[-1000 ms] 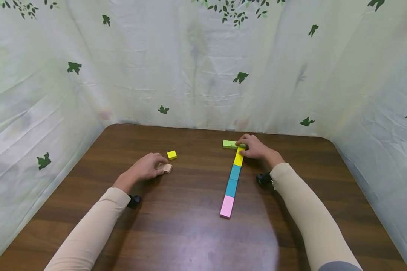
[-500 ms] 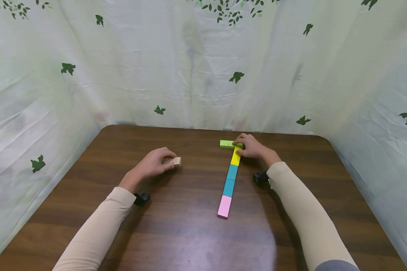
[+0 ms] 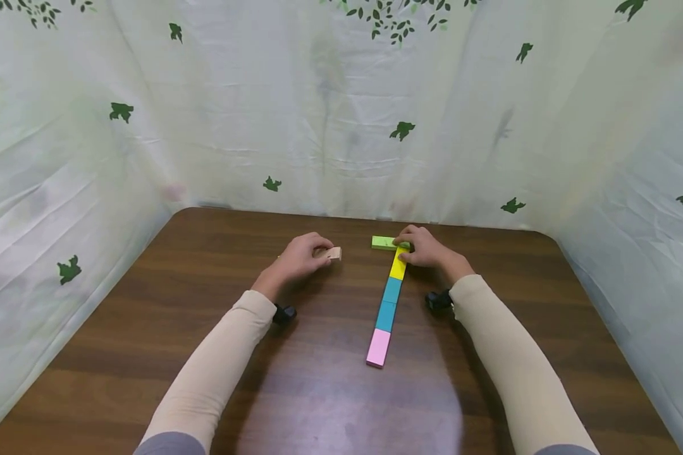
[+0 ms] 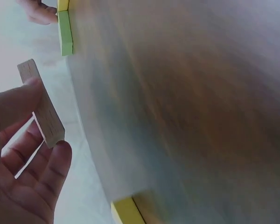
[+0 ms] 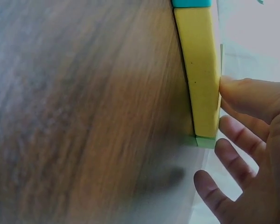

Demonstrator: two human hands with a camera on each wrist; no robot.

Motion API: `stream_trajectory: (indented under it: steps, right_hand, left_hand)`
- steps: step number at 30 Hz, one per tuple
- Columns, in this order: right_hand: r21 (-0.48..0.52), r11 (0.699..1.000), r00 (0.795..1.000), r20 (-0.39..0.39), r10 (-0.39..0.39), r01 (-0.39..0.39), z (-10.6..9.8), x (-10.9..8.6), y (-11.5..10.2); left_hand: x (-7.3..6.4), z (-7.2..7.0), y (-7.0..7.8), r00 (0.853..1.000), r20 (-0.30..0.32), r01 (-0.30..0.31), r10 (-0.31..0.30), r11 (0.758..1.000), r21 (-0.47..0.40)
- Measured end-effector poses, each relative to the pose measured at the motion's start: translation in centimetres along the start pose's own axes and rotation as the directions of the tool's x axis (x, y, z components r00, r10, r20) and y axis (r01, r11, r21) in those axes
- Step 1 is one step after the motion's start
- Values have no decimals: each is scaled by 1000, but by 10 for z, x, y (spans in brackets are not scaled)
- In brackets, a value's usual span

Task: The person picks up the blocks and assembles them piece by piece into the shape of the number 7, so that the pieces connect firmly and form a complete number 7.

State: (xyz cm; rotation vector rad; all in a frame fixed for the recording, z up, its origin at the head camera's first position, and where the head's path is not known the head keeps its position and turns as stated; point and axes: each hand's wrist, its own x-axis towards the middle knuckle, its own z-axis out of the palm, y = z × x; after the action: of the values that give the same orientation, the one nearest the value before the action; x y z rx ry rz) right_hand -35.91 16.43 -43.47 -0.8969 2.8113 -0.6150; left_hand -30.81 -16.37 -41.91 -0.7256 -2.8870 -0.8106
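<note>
My left hand (image 3: 304, 256) pinches a plain wooden block (image 4: 45, 105) between thumb and fingers, held up off the table left of a row of coloured blocks. My right hand (image 3: 427, 248) is at the far end of that row. Its thumb touches the side of a yellow block (image 5: 199, 74), and its forefinger reaches over the right end of a light green block (image 3: 382, 242). The other fingers are loosely spread. The green block lies crosswise against the yellow one. Toward me the row continues with two teal blocks (image 3: 389, 303) and a pink block (image 3: 378, 347).
Another yellow block (image 4: 127, 211) lies on the brown wooden table (image 3: 165, 328), mostly hidden behind my left hand in the head view. Close behind the table's far edge hangs a pale curtain (image 3: 233, 126) with green leaf prints, which also runs along both sides.
My left hand has picked up the plain wooden block and carried it rightward and away from me, toward the green block. The right hand stays in place at the row.
</note>
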Motion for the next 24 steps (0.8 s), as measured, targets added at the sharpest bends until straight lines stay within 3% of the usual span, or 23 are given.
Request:
stream_trajectory:
  steps: [4,12,24]
  right_hand:
    - [5,1000,1000,-8,9,-9,-2,-2,-1]
    - [-13,1000,1000,1,6,-6,1,-1,1]
    - [-16,999,998,-48,-43,42,2,-2,4]
  left_hand:
    - [16,9,2,999,-10,35,-35,999,-8]
    - [34,32,-1,984,25,179,-178,983,-38]
    - [51,49,9,971,-38,231,-236,967,-109]
